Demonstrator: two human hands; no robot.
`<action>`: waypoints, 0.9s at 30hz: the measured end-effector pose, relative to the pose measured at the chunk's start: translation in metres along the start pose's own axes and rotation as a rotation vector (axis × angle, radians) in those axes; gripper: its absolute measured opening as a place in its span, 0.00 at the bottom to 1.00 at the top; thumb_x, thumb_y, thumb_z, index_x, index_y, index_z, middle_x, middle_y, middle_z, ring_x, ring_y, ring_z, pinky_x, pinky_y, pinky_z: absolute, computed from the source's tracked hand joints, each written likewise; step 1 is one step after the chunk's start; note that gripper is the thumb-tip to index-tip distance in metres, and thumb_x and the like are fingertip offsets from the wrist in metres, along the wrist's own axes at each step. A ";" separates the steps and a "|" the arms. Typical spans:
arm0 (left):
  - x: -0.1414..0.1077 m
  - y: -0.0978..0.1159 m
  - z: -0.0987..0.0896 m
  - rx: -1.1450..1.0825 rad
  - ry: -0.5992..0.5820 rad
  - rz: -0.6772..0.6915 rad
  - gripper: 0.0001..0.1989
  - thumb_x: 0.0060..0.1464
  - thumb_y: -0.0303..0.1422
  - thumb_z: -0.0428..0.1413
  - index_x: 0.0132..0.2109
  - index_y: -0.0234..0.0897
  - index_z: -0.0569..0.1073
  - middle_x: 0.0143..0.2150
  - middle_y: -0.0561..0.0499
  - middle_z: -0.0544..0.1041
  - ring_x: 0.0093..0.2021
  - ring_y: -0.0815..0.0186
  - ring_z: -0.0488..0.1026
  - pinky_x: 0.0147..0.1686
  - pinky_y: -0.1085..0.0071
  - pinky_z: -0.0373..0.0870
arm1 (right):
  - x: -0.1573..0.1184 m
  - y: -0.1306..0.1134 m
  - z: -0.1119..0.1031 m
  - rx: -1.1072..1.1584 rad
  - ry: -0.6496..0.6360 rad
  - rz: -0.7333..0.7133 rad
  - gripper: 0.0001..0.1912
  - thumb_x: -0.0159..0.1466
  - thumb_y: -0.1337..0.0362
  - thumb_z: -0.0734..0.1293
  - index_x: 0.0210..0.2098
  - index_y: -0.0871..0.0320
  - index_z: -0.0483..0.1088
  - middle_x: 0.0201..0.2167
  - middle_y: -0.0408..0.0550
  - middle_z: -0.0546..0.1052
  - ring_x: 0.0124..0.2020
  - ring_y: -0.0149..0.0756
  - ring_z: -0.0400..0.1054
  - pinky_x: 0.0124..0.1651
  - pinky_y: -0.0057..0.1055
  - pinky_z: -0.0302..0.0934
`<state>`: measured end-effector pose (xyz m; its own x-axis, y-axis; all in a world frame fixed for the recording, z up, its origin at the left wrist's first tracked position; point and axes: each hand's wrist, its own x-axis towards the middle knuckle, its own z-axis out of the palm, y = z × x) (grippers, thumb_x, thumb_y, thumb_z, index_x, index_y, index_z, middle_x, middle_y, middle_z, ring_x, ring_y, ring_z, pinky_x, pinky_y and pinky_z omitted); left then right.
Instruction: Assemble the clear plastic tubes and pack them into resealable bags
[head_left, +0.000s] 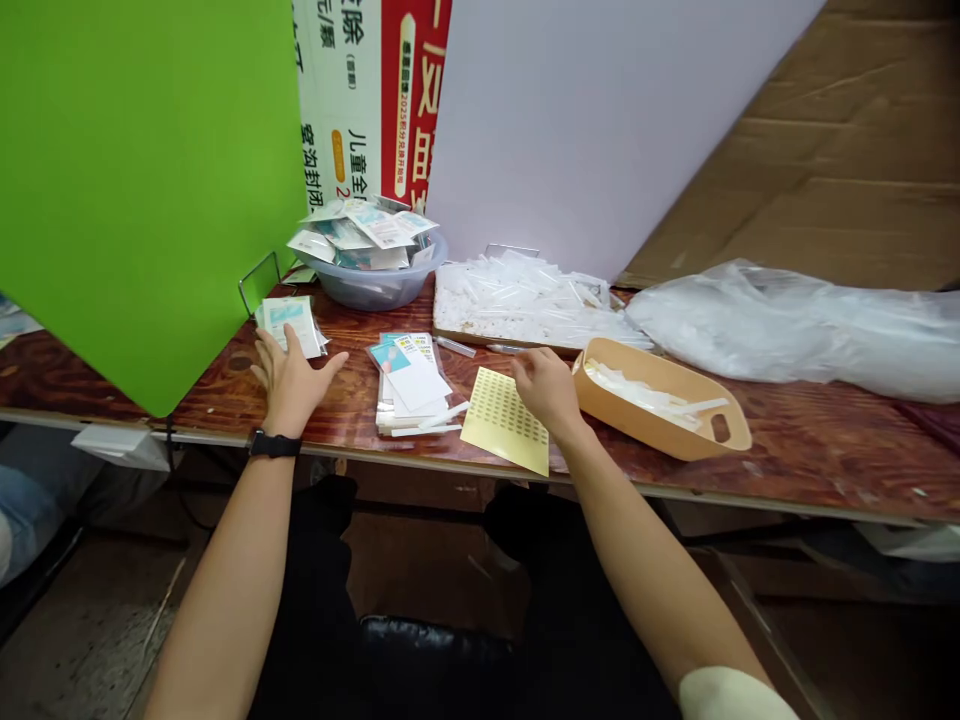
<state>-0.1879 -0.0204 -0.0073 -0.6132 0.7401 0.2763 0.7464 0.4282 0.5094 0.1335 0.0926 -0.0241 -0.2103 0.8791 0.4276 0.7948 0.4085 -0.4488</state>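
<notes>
My left hand [291, 378] is open, thumb and fingers spread, its fingertips at the small pile of flat printed packets [294, 322] on the left. My right hand [546, 388] is closed, fingers curled together over the upper right edge of a yellow sheet of small stickers [501, 420]; whatever the fingertips hold is hidden. Between the hands lies a stack of printed cards [414, 378], white and teal, with a few thin white strips [431, 422] at its front edge. Just right of my right hand stands a tan plastic basket [709, 440] with white strips inside.
Behind the cards, a translucent bowl [371, 290] is heaped with packets. A tray [480, 334] holds many clear plastic tubes. A large clear plastic bag [780, 320] lies on the right. A green panel [150, 180] and a white panel [600, 130] stand upright on the table.
</notes>
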 end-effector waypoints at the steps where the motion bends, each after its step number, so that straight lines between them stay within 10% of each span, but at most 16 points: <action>1: -0.001 -0.001 0.002 0.019 0.007 0.009 0.49 0.51 0.53 0.51 0.67 0.20 0.46 0.68 0.20 0.36 0.68 0.35 0.36 0.61 0.37 0.40 | 0.007 0.002 0.003 -0.052 -0.028 -0.020 0.14 0.63 0.63 0.59 0.42 0.63 0.72 0.43 0.60 0.74 0.40 0.45 0.68 0.45 0.39 0.59; 10: -0.023 0.025 0.017 0.069 0.119 0.203 0.38 0.55 0.44 0.52 0.64 0.18 0.55 0.67 0.20 0.46 0.68 0.39 0.45 0.62 0.43 0.46 | 0.057 -0.035 0.058 -0.363 -0.277 -0.272 0.15 0.66 0.61 0.60 0.42 0.65 0.72 0.44 0.61 0.75 0.47 0.44 0.64 0.48 0.35 0.54; 27: -0.046 0.053 0.030 -0.196 0.105 0.325 0.26 0.57 0.37 0.50 0.58 0.22 0.65 0.67 0.26 0.51 0.66 0.43 0.51 0.62 0.49 0.53 | 0.045 0.026 0.021 -0.495 -0.294 -0.127 0.14 0.67 0.68 0.55 0.45 0.69 0.68 0.45 0.67 0.71 0.47 0.51 0.64 0.47 0.39 0.54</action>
<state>-0.1121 -0.0165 -0.0177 -0.3837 0.7591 0.5259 0.8486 0.0653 0.5250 0.1329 0.1473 -0.0328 -0.4144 0.8907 0.1869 0.9092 0.4142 0.0421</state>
